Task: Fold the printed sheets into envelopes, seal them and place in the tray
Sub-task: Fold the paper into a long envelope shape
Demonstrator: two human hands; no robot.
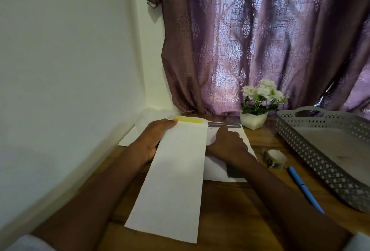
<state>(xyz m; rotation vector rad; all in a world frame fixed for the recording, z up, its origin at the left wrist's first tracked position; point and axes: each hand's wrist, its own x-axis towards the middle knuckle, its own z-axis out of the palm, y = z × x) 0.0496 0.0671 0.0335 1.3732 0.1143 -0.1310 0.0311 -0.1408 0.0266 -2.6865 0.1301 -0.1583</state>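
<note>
Envelope: the long white envelope (172,178) was held up off the wooden table (230,210), its flap end away from the person, a yellow adhesive strip (188,119) showing along that far edge.
Left hand: the left hand (154,140) gripped the envelope's left edge near the flap, fingers curled behind it and thumb at the top corner.
Right hand: the right hand (226,144) rested on the printed sheet (236,170), fingers bent down onto the paper; whether it pinched the sheet or only pressed it could not be told.
Sheet: flat on the table, just right of the envelope and partly under it, with dark printed bands.
Tray: the grey perforated plastic tray (312,150) stood well to the right; nothing could be seen in it.
Risk, sheet: thin paper would likely crease crooked if folded one-handed, then jam in the narrow envelope.
Risk, strip: the exposed strip could catch the sheet or a finger.
Risk, clutter: a blue pen (304,188) and a tape roll (276,157) lay near the tray's path.
</note>
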